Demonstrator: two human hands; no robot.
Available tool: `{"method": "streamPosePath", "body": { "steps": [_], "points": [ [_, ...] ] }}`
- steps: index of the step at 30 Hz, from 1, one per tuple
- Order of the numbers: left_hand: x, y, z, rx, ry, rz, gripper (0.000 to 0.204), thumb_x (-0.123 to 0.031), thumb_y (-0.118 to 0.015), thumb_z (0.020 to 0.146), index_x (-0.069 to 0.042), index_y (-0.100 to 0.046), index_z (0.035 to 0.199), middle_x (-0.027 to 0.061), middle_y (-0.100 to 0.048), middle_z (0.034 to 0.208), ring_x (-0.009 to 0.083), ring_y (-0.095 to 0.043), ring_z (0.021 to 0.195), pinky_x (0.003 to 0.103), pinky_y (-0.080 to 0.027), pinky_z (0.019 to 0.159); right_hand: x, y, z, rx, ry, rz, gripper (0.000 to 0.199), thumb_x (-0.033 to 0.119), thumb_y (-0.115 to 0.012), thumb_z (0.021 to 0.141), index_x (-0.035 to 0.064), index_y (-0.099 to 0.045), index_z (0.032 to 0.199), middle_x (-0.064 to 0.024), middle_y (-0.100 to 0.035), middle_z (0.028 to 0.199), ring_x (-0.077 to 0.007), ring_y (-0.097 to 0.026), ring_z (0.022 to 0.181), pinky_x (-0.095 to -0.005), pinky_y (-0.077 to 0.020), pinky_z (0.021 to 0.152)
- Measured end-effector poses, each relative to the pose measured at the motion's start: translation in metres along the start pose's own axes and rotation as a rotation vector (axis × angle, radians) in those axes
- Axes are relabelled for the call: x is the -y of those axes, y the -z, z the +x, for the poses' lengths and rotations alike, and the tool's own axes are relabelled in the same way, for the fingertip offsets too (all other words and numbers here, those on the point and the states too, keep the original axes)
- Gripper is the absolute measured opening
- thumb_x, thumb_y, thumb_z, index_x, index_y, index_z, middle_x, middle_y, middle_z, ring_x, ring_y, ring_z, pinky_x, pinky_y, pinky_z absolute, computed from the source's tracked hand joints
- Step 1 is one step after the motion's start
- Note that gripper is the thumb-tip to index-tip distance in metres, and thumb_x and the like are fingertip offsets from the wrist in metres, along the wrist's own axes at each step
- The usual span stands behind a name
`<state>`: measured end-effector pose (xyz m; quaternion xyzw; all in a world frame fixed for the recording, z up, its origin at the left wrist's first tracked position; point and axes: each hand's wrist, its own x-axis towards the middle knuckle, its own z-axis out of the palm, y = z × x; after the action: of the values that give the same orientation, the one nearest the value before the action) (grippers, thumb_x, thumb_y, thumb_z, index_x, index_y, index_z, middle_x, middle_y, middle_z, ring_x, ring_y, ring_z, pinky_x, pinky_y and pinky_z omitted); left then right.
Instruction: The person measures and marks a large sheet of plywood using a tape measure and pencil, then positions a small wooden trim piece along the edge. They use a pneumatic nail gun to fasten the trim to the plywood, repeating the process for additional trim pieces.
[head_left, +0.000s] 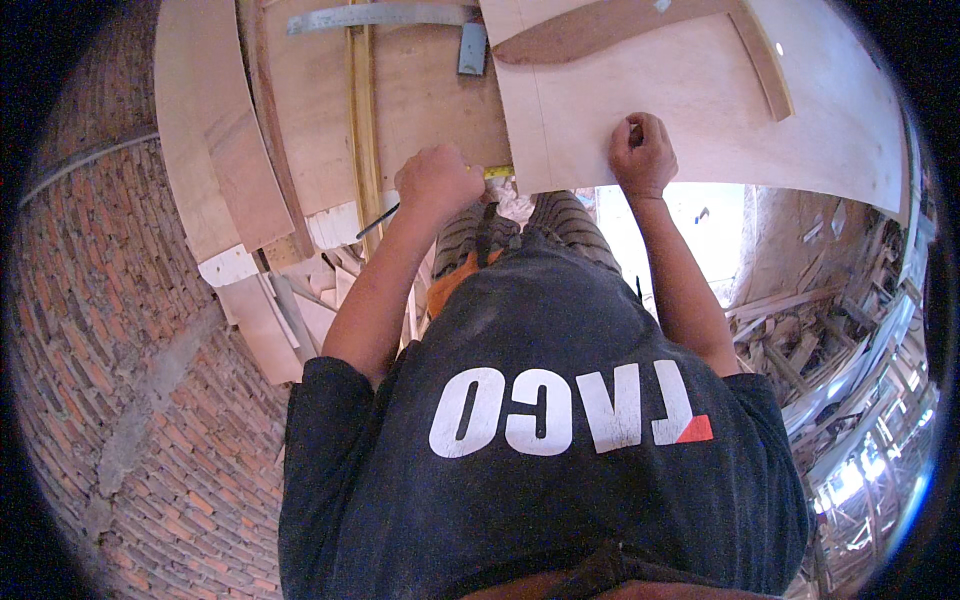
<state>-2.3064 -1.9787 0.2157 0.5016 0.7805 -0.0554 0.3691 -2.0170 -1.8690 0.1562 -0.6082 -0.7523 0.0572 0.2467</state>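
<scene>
My left hand [437, 183] is closed around a thin dark pencil [376, 221] that sticks out to the left. A bit of yellow tape measure [500, 172] shows just right of its knuckles, at the near edge of a pale plywood sheet [700, 120]. My right hand [641, 152] rests on that sheet near its edge with its fingers curled, and I see nothing in it. A curved brown wooden piece [600, 27] lies on the far part of the sheet. My dark shirt and striped trousers fill the lower middle.
A metal square [385, 16] lies on stacked plywood boards [300, 120] at the top left. Offcuts [262, 310] lean below them. A brick surface [110, 330] spreads over the left side. A heap of wood scraps [800, 340] lies at the right.
</scene>
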Motion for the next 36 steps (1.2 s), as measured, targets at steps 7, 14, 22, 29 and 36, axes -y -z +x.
{"method": "streamPosePath", "body": {
  "steps": [7,14,22,29,36],
  "points": [
    [0.004,-0.009,0.0,-0.006,0.0,0.014,0.041,-0.038,-0.067,0.085,-0.002,-0.08,0.1,0.026,-0.076,0.103,0.0423,-0.074,0.1,0.054,-0.059,0.09,0.003,0.004,0.0,0.081,-0.076,0.016,0.014,0.027,-0.07,0.093,0.0142,-0.072,0.098,-0.0077,-0.072,0.093,-0.0293,-0.073,0.079,-0.0448,-0.0579,0.069],
    [0.003,-0.007,-0.006,0.018,0.026,-0.003,0.041,-0.038,-0.068,0.086,-0.002,-0.08,0.102,0.0255,-0.076,0.103,0.0428,-0.074,0.101,0.053,-0.059,0.09,0.0,0.002,0.0,0.043,-0.035,0.025,0.011,0.024,-0.072,0.092,0.0141,-0.072,0.097,-0.0064,-0.072,0.089,-0.0261,-0.072,0.075,-0.0418,-0.0569,0.067],
    [0.005,-0.008,-0.007,0.015,0.035,-0.031,0.042,-0.038,-0.069,0.086,0.0,-0.079,0.102,0.0265,-0.076,0.105,0.043,-0.074,0.101,0.054,-0.058,0.09,0.004,0.003,0.0,-0.003,-0.005,0.019,0.008,0.022,-0.072,0.091,0.0138,-0.071,0.094,-0.0032,-0.07,0.082,-0.021,-0.069,0.068,-0.0366,-0.0549,0.063],
    [0.002,-0.007,-0.014,0.02,0.072,-0.054,0.043,-0.038,-0.069,0.086,0.0,-0.079,0.101,0.0269,-0.076,0.105,0.043,-0.074,0.102,0.054,-0.058,0.09,0.004,0.003,0.0,0.01,0.001,0.012,0.009,0.022,-0.072,0.092,0.0137,-0.071,0.095,-0.0039,-0.07,0.08,-0.0211,-0.07,0.068,-0.0363,-0.0552,0.063],
    [-0.003,-0.005,-0.018,0.032,0.077,-0.071,0.039,-0.036,-0.066,0.086,-0.004,-0.081,0.101,0.0247,-0.076,0.105,0.0429,-0.074,0.102,0.054,-0.058,0.091,0.0,0.002,0.0,0.023,0.009,-0.013,0.009,0.022,-0.072,0.092,0.0142,-0.07,0.096,-0.0032,-0.07,0.081,-0.0199,-0.07,0.069,-0.036,-0.0552,0.063]
  ]
}}
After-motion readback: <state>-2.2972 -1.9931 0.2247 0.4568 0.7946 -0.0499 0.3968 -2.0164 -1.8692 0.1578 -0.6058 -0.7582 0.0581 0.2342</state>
